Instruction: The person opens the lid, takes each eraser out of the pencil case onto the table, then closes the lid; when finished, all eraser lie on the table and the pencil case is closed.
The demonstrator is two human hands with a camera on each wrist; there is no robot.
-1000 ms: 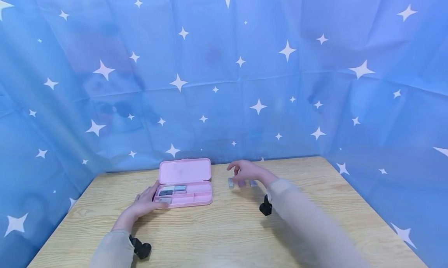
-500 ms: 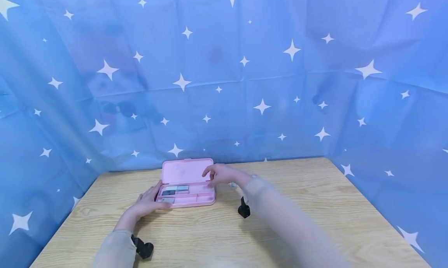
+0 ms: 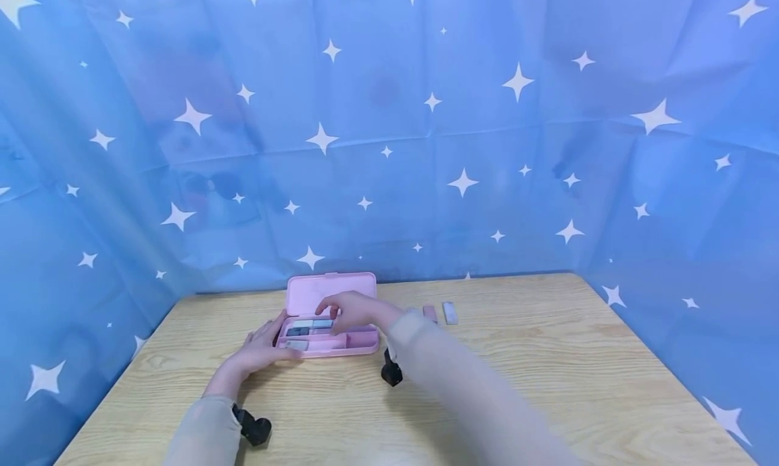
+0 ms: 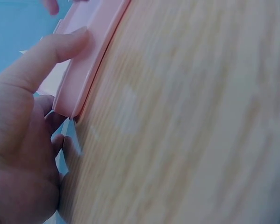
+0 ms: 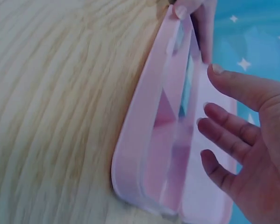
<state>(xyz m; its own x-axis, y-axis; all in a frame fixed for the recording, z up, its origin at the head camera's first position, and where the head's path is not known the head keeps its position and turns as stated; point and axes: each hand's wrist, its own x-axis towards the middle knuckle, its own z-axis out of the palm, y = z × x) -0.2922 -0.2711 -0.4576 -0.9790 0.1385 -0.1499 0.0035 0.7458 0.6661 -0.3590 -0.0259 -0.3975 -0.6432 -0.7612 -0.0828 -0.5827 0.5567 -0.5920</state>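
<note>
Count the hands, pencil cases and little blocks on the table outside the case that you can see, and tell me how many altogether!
Hands: 2 (left hand, right hand)
Pencil cases: 1 (pink pencil case, open)
Blocks outside it: 2 (pink block, pale grey block)
Total in view: 5

Blue cloth (image 3: 389, 175), white four-point stars (image 3: 516, 82), creased, hangs behind table (image 3: 341, 412) and along both sides; table top pale, wood-grained.

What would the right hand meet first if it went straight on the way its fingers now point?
Most likely the pale blue block in the open pink case; depth is unclear, so the right hand might pass above it.
</note>
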